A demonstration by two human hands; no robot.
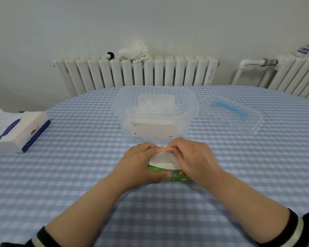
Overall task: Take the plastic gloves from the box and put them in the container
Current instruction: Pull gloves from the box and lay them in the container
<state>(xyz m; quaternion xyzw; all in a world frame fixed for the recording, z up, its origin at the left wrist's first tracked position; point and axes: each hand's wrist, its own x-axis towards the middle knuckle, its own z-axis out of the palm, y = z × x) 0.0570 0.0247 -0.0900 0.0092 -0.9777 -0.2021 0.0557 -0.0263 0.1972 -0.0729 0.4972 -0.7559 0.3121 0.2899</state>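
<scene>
We are at a table (61, 175) spread with a blue-and-white checked cloth, facing a pale wall lined with white radiators (137, 73); a bundle of white cloth (134, 50) sits on top of the nearer one. The green box (169, 173) lies on the cloth just in front of us, with a wad of filmy gloves (161, 158) rising out of its top. Our left hand (137, 164) grips the box, thumb along its near side, while our right hand (191, 157) pinches the gloves at their peak, so the two hands nearly meet. Just beyond stands the clear container (154, 113), open, with pale contents inside. Its lid (234, 113) with a blue handle rests to the right, and a tissue pack (20, 131) lies far left.
</scene>
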